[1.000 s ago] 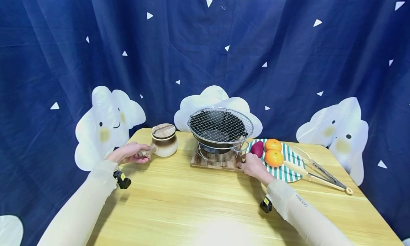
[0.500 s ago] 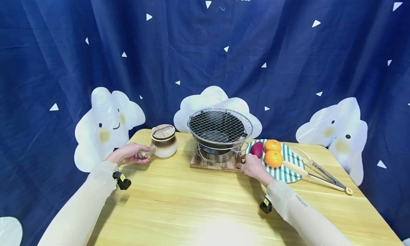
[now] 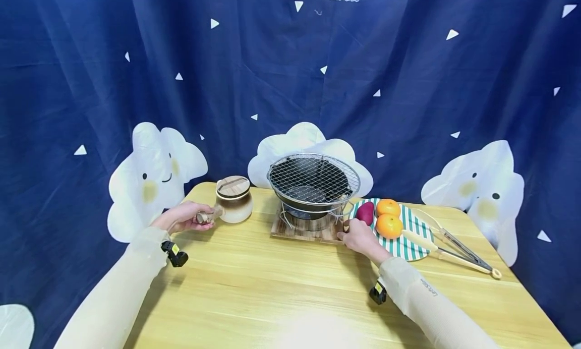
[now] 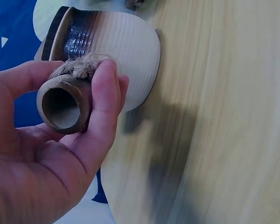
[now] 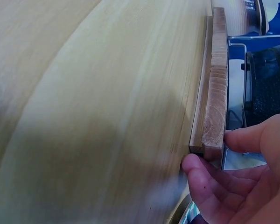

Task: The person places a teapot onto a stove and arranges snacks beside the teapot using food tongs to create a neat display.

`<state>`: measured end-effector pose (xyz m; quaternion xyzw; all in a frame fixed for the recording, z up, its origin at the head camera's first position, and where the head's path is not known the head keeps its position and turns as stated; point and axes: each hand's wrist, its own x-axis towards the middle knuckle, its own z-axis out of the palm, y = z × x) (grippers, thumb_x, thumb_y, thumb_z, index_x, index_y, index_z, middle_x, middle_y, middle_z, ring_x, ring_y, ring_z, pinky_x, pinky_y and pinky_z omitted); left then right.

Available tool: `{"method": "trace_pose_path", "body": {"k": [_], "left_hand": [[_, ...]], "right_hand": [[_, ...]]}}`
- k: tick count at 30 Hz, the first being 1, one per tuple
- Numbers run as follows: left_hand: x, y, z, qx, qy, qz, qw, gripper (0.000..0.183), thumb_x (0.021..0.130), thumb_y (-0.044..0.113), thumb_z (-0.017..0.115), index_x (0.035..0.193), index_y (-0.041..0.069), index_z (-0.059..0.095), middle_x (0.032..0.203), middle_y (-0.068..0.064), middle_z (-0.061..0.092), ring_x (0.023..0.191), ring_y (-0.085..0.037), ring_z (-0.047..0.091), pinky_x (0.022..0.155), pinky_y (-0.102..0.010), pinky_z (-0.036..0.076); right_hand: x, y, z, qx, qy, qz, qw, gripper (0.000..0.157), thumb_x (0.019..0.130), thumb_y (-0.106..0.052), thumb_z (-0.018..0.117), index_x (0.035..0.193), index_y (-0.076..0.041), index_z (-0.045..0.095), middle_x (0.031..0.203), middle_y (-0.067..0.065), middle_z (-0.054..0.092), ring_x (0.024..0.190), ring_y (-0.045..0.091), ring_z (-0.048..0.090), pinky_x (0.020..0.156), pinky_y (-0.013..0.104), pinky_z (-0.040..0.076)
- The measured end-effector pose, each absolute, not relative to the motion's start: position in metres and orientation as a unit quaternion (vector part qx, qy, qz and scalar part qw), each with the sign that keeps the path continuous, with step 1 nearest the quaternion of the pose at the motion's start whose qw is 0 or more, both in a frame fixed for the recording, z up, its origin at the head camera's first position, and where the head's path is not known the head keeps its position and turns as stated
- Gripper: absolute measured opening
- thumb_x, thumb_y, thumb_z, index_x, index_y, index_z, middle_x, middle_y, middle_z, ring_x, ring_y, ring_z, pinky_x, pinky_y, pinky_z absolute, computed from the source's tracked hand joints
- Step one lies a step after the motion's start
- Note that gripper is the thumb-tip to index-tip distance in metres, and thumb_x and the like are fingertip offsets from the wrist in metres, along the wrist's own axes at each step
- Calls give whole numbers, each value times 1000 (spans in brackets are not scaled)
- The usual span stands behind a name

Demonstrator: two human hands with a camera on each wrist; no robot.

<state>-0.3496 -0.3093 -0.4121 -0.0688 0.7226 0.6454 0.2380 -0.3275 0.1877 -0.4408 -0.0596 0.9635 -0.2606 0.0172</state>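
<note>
On the left of the table stands a small brown-and-cream pot with a wooden lid. My left hand holds its hollow side handle, thumb and fingers around it near a twine wrap. A round black grill with a wire mesh top sits in a wire stand on a wooden base board. My right hand pinches the near right corner of that board; in the right wrist view the thumb is on top and the fingers are at its edge and underside.
Right of the grill lies a green-and-white striped plate with two oranges and a dark red oval item. Cream-handled tongs lie across it toward the table's right side. A blue curtain hangs behind the table.
</note>
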Motion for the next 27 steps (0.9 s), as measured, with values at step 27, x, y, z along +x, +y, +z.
{"method": "trace_pose_path", "body": {"k": [27], "left_hand": [[-353,-308,-410,-63,718,650,243,38,101,10,50,130,-13,42,107,-23,64,80,-19,73,77,-23,63]], "right_hand": [[-330,190,-442,-72,965,-249,26,30,94,-23,68,113,0,69,61,2,62,53,15,57,49,27,45]]}}
